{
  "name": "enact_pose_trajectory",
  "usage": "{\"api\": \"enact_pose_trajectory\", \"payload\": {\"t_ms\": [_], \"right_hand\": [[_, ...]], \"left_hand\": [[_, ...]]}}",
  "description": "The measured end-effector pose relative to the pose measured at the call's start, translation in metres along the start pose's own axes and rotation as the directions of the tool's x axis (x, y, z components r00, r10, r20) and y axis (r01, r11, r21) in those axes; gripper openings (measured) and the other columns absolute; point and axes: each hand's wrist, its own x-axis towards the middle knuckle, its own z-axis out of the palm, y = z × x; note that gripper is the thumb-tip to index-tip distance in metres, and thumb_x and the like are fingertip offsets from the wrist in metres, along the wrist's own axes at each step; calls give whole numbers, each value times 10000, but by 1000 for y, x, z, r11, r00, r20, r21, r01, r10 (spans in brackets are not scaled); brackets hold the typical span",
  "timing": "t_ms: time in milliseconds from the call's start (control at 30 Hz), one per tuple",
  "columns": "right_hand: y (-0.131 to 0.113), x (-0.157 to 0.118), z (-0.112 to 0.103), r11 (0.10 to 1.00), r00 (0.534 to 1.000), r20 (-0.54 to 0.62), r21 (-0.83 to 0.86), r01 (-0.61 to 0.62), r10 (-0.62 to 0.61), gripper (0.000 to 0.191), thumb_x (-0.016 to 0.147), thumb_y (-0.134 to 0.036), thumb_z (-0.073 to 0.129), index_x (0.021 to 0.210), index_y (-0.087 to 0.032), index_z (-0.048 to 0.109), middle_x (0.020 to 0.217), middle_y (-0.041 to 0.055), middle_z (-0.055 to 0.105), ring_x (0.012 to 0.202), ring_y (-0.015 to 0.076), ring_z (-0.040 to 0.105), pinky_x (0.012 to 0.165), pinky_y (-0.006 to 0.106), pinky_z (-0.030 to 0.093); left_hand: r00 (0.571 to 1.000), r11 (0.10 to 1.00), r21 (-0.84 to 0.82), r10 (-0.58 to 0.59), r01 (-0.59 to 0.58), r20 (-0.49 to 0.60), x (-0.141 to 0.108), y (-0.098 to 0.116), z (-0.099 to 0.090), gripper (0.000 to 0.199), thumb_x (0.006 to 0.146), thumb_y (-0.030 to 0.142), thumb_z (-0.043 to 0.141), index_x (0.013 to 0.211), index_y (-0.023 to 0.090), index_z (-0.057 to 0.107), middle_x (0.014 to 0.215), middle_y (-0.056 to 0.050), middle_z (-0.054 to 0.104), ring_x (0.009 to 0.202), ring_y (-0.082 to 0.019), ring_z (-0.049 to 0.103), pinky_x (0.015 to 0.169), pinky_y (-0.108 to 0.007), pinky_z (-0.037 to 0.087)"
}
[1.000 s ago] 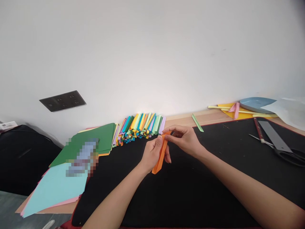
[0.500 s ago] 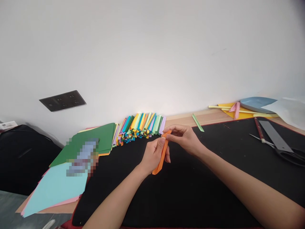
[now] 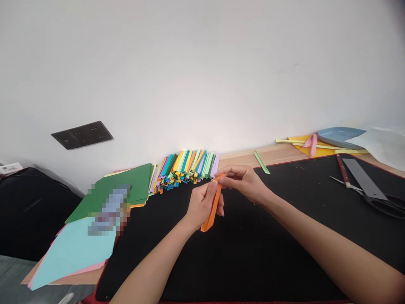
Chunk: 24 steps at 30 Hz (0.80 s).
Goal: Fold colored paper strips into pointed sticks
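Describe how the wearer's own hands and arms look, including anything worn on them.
The left hand and right hand are both bare, with no gloves and no rings that can be seen. The forearms show no sleeve, watch or bracelet as far as the picture's edge. Fine markings are too small to make out.

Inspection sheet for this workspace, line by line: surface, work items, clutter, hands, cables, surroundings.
Surface: black mat with red edging, a few specks, on a wooden tabletop.
Work items: folded orange paper strip, held; heap of coloured strips by the wall.
Clutter: green sheets and light blue sheets, a pixelated patch over them; loose green strip; scissors and flat grey piece at right; blue tray.
Hands: left hand grips the strip; right hand pinches its top end.
Cables: nothing seen.
Surroundings: pale wall, dark socket panel.
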Motion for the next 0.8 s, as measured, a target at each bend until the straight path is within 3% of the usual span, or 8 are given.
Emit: {"api": "enact_pose_trajectory", "payload": {"t_ms": [400,567,800], "right_hand": [[3,0,-2,998,999,31,-59,23,-21,258,744,-379,657,887,-165,676,733,25,663,657,121,598,601,252,493],[3,0,2,1000,1000,26,-14,1,0,291,654,-343,736,866,-159,661,725,15,657,663,132,615,641,273,507],[8,0,3,1000,999,-30,-12,-22,22,282,686,-381,702,821,-140,643,666,14,644,596,127,599,594,269,484]], "left_hand": [[997,999,-7,-43,43,-69,1,0,2,526,857,536,399,559,130,551,439,-14,538,351,-111,529,384,-211,423],[998,999,26,-40,41,-50,1,-3,2,521,855,531,406,560,129,559,457,-20,551,374,-116,543,403,-213,426],[997,995,60,-80,81,-17,0,-2,2,524,869,521,378,574,128,560,495,-31,573,386,-113,544,424,-215,439]]}}
